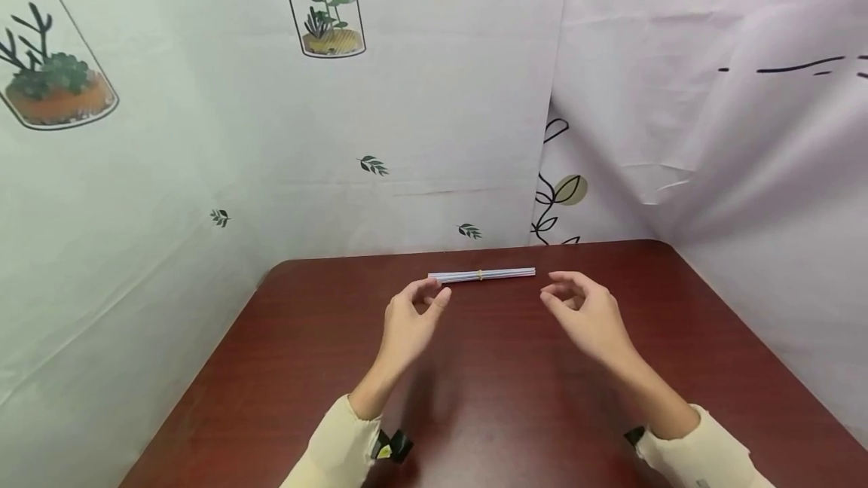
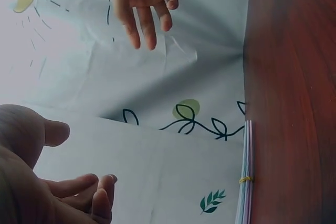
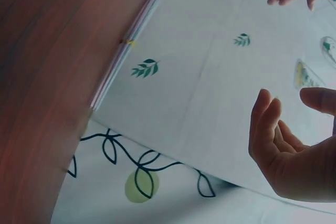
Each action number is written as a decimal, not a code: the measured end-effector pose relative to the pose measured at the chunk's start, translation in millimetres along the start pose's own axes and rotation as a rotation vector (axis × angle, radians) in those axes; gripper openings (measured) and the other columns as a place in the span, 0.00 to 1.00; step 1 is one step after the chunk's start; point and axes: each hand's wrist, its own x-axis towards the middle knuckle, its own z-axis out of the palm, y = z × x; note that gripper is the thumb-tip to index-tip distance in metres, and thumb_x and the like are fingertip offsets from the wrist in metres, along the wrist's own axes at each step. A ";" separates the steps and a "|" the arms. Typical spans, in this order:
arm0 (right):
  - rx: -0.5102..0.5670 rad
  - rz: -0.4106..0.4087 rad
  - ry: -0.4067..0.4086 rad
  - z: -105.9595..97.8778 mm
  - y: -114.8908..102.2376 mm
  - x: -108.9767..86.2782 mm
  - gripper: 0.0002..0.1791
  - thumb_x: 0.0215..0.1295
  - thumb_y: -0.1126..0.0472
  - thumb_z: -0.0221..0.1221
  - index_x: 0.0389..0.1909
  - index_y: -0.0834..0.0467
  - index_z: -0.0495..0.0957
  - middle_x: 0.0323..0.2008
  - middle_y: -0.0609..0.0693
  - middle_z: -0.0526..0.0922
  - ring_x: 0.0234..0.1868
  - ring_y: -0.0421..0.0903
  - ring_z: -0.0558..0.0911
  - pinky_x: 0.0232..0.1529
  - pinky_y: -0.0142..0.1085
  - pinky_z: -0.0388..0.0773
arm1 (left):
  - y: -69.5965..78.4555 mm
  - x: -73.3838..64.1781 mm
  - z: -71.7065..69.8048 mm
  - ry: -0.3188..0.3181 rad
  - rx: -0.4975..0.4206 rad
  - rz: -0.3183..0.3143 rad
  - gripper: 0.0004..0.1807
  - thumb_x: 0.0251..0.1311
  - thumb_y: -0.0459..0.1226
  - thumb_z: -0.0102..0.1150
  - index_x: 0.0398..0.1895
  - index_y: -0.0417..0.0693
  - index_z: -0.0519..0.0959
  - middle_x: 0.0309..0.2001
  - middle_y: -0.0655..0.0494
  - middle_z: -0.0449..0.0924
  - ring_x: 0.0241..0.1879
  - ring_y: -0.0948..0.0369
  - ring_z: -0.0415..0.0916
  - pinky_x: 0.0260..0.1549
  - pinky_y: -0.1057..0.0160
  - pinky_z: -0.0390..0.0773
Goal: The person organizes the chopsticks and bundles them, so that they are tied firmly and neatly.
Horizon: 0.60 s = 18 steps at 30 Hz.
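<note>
A bundle of thin, pale straw-like sticks lies crosswise near the table's far edge. A yellow band ties it around the middle. My left hand hovers above the table, nearest the bundle's left end, with bent fingers and the thumb apart from them. To the right of the bundle, my right hand is also raised, its fingers loosely curved. Neither hand holds anything. In the right wrist view the sticks show white, pink and bluish tones, and a gap separates them from the right hand.
The dark red-brown wooden table has rounded far corners. White cloth printed with plants and leaves hangs behind it and along both sides. Black wrist gear sits at the left sleeve's cuff.
</note>
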 end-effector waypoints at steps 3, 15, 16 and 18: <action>-0.021 -0.034 0.019 0.6 -2.8 -3.0 0.19 0.66 0.58 0.63 0.56 0.59 0.77 0.42 0.52 0.87 0.35 0.45 0.85 0.32 0.32 0.78 | 3.2 -2.3 -0.5 0.016 0.041 0.015 0.20 0.63 0.43 0.65 0.52 0.39 0.81 0.46 0.48 0.85 0.37 0.57 0.81 0.39 0.60 0.79; -0.433 -0.223 0.226 19.0 3.4 -2.4 0.23 0.62 0.53 0.63 0.56 0.58 0.79 0.54 0.57 0.79 0.48 0.61 0.78 0.35 0.58 0.77 | 11.0 -5.4 15.1 0.125 0.616 0.124 0.28 0.67 0.54 0.53 0.64 0.50 0.76 0.63 0.48 0.76 0.51 0.45 0.74 0.38 0.45 0.70; -0.454 -0.224 0.233 19.9 3.0 -1.4 0.23 0.62 0.53 0.63 0.56 0.58 0.79 0.54 0.58 0.79 0.47 0.61 0.78 0.35 0.58 0.77 | 11.1 -3.2 15.8 0.137 0.640 0.120 0.27 0.67 0.54 0.52 0.64 0.50 0.76 0.63 0.47 0.76 0.51 0.45 0.74 0.38 0.44 0.70; -0.488 -0.221 0.246 20.7 1.4 0.1 0.24 0.61 0.53 0.63 0.56 0.60 0.78 0.54 0.60 0.78 0.46 0.63 0.77 0.36 0.58 0.76 | 10.8 1.6 16.1 0.164 0.698 0.103 0.27 0.67 0.53 0.50 0.63 0.50 0.77 0.62 0.44 0.76 0.51 0.43 0.74 0.39 0.42 0.70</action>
